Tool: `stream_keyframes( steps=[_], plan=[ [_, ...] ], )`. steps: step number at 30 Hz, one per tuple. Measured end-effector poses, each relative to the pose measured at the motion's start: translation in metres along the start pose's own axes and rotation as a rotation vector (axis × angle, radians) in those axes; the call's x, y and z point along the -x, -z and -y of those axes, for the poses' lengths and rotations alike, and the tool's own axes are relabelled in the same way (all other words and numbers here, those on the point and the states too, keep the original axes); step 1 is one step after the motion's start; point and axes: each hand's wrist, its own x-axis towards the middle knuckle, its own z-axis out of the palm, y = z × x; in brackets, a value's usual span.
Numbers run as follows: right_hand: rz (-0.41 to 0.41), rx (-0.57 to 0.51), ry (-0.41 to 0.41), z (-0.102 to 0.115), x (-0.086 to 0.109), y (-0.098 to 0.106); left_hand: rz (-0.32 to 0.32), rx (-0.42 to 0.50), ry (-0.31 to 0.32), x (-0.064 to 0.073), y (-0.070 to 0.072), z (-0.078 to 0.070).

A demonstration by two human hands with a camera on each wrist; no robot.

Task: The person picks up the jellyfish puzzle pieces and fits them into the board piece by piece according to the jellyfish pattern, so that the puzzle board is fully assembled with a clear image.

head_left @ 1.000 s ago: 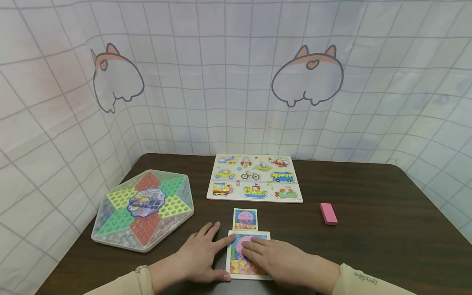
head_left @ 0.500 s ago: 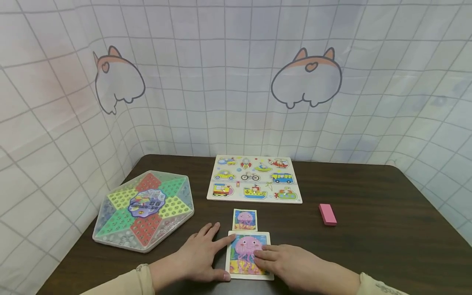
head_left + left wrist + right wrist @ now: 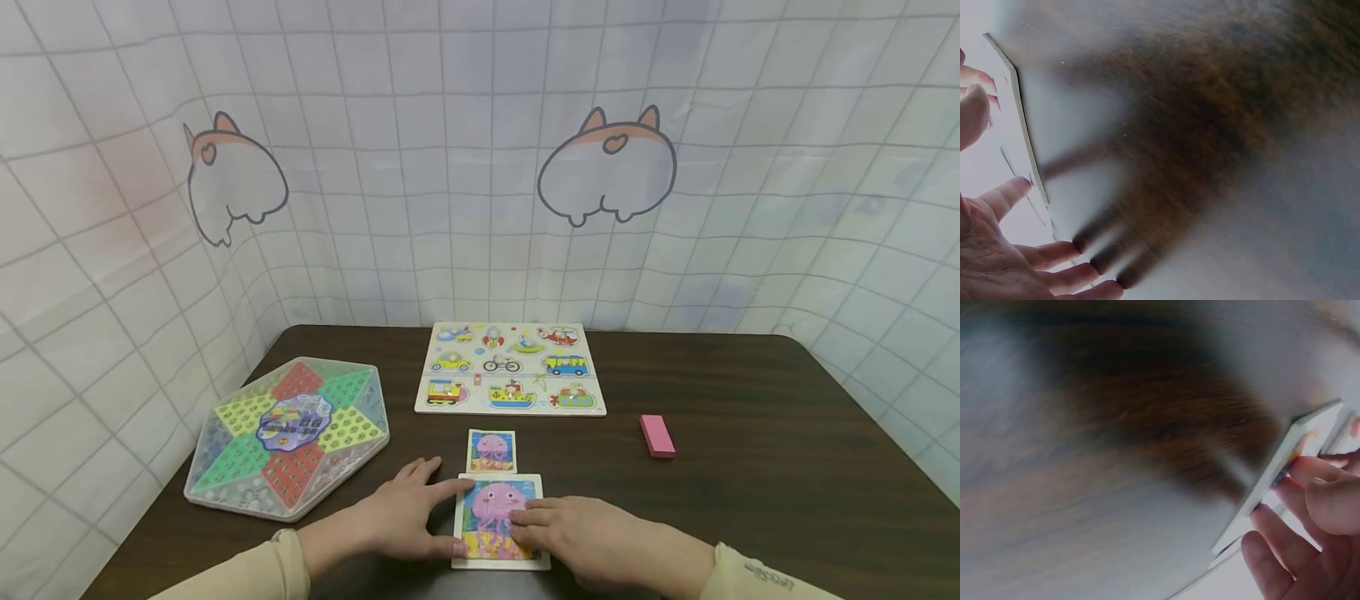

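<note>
A square jigsaw puzzle (image 3: pixel 487 521) of a pink jellyfish in a pale frame lies flat near the table's front edge. My left hand (image 3: pixel 397 517) is spread beside it, index finger and thumb touching the left side of the frame. From the right, my right hand (image 3: pixel 592 537) rests its fingertips on the picture and covers the lower right part. Just beyond the frame is a small jellyfish picture card (image 3: pixel 492 451). In the right wrist view the frame's edge (image 3: pixel 1272 469) passes under the fingers; the left wrist view shows its opposite edge (image 3: pixel 1022 125).
A hexagonal Chinese checkers board (image 3: pixel 292 433) under a clear cover lies to the left. At the back is a vehicle peg puzzle board (image 3: pixel 510 371). A pink block (image 3: pixel 657 436) lies right of centre on the dark table (image 3: pixel 750 467).
My right hand has drawn back to the right across the picture, uncovering the jellyfish's face. The left hand stays at the frame. The head view has shifted slightly.
</note>
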Motion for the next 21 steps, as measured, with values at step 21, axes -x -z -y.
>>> stream_keyframes(
  steps=[21],
  plan=[
    [-0.055,0.032,0.01,-0.002,-0.0026,-0.0042,0.0,0.015,-0.045,-0.0022,0.0007,0.0101]
  ],
)
